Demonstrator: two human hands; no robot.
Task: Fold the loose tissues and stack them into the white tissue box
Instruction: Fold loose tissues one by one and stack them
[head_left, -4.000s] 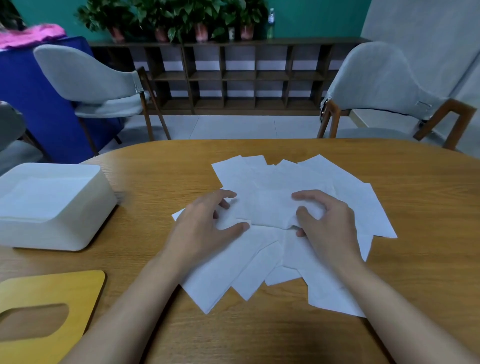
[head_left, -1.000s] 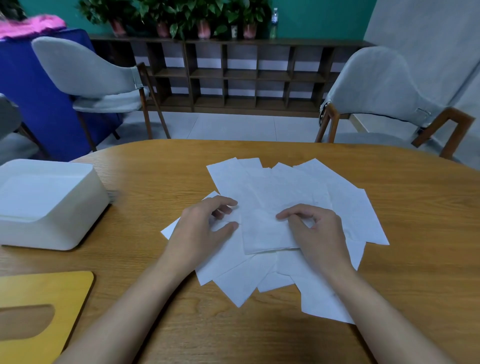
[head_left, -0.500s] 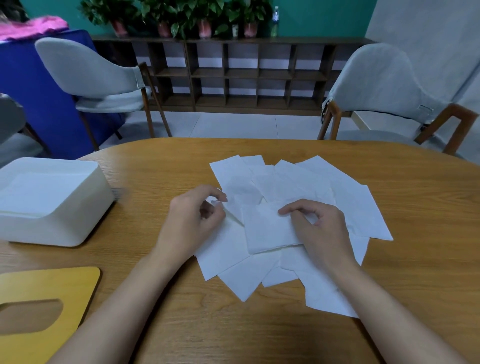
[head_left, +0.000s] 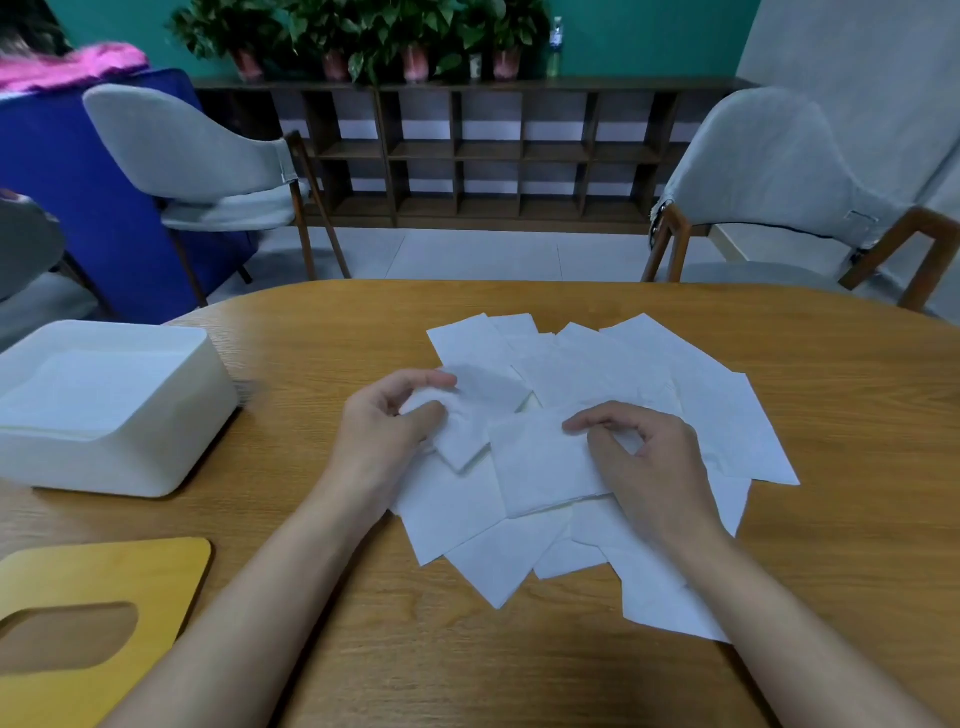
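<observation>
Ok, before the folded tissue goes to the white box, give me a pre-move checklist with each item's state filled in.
1. Folded tissue held by the right hand: ok, fingers rest on its far edge.
2. Fold complete and square: cannot tell.
3. Left hand free: not ok, it pinches another tissue.
4. White tissue box open on top: ok, wooden lid lies off beside it.
5. Room in the box: cannot tell.
6. Table between pile and box unobstructed: ok.
</observation>
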